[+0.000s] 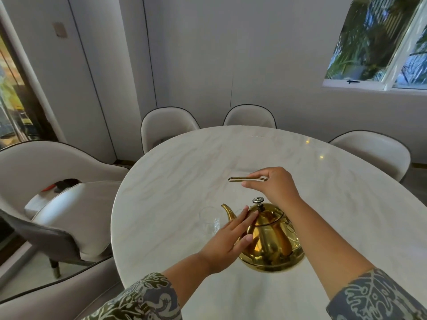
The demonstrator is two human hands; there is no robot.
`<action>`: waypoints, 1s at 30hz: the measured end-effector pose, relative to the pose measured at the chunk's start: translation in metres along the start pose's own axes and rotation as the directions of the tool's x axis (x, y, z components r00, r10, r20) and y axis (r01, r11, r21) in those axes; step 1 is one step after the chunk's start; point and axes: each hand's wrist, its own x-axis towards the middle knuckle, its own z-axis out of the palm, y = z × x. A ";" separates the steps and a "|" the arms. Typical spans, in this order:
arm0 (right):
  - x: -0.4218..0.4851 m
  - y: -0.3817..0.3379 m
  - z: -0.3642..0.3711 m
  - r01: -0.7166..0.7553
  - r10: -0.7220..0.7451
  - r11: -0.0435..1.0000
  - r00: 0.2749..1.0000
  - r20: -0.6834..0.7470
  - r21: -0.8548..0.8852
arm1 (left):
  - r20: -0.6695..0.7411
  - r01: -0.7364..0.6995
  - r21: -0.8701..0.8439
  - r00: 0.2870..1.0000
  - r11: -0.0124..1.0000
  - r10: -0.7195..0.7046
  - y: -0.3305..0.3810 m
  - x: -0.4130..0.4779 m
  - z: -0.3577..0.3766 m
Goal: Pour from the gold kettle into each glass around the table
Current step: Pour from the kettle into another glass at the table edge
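Observation:
The gold kettle (272, 241) stands on the white marble table (175, 181) right in front of me, its spout pointing left. A clear empty glass (209, 220) stands just left of the spout. My right hand (272, 185) pinches the kettle's thin gold wire handle (245, 179), which is raised above the lid. My left hand (231, 236) lies flat with fingers straight against the kettle's left side and lid edge, near the dark lid knob (258, 200).
Cream padded chairs ring the table: two at the far side (166, 125) (249, 117), one at the right (374, 151), a large one at the left (57, 181). A window (379, 42) is at the upper right.

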 end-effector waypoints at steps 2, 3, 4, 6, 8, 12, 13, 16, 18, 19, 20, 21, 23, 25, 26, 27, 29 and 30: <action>0.007 -0.007 0.007 0.008 -0.007 0.999 0.999 0.033 -0.035 | -0.015 0.018 -0.010 1.000 1.000 -0.018 -0.005 -0.002 -0.003; 0.009 -0.010 0.011 0.014 -0.011 0.998 0.999 0.047 -0.057 | -0.020 0.029 -0.012 0.999 1.000 -0.029 -0.007 -0.002 -0.004; 0.012 -0.013 0.014 0.020 -0.016 0.997 0.998 0.058 -0.079 | -0.021 0.040 -0.014 0.999 0.999 -0.040 -0.009 -0.003 -0.005; 0.017 -0.020 0.021 0.037 -0.028 0.992 0.996 0.082 -0.119 | -0.019 0.054 -0.020 0.998 0.998 -0.054 -0.014 -0.003 -0.008; 0.021 -0.025 0.027 0.053 -0.037 0.987 0.993 0.108 -0.149 | -0.018 0.053 -0.028 0.998 0.998 -0.053 -0.018 -0.003 -0.011; 0.031 -0.031 0.037 0.064 -0.031 0.975 0.988 0.154 -0.212 | -0.029 0.041 -0.068 0.999 0.997 -0.043 -0.025 0.001 -0.013; 0.033 -0.032 0.040 0.067 -0.029 0.971 0.986 0.164 -0.229 | -0.027 0.046 -0.080 0.998 0.996 -0.049 -0.027 0.002 -0.013; 0.039 -0.036 0.046 0.073 -0.020 0.961 0.981 0.193 -0.267 | -0.016 0.058 -0.098 0.998 0.994 -0.060 -0.032 0.005 -0.013; 0.042 -0.039 0.049 0.071 -0.006 0.953 0.976 0.216 -0.295 | -0.010 0.063 -0.103 0.998 0.993 -0.064 -0.035 0.006 -0.014; 0.044 -0.040 0.051 0.068 0.003 0.949 0.974 0.226 -0.307 | -0.007 0.064 -0.106 0.998 0.992 -0.066 -0.036 0.007 -0.014; 0.045 -0.041 0.052 0.068 0.009 0.945 0.972 0.235 -0.319 | -0.007 0.065 -0.108 0.998 0.992 -0.066 -0.037 0.008 -0.014; 0.047 -0.042 0.054 0.069 0.014 0.941 0.970 0.242 -0.330 | -0.008 0.066 -0.113 0.998 0.991 -0.067 -0.039 0.009 -0.014; 0.050 -0.045 0.058 0.072 0.018 0.936 0.968 0.250 -0.344 | -0.014 0.069 -0.137 0.997 0.988 -0.071 -0.042 0.010 -0.014; 0.052 -0.047 0.060 0.080 0.016 0.932 0.965 0.262 -0.354 | -0.020 0.073 -0.183 0.997 0.980 -0.078 -0.043 0.012 -0.014; 0.053 -0.048 0.061 0.085 0.016 0.929 0.963 0.271 -0.359 | -0.020 0.076 -0.204 0.996 0.976 -0.082 -0.044 0.012 -0.014; 0.055 -0.049 0.062 0.089 0.017 0.927 0.961 0.277 -0.364 | -0.017 0.081 -0.217 0.996 0.973 -0.086 -0.044 0.013 -0.015; 0.057 -0.049 0.064 0.091 0.021 0.922 0.959 0.284 -0.376 | -0.007 0.086 -0.218 0.996 0.972 -0.090 -0.043 0.014 -0.016; 0.058 -0.049 0.064 0.092 0.023 0.920 0.958 0.286 -0.382 | -0.005 0.087 -0.217 0.996 0.972 -0.090 -0.043 0.015 -0.016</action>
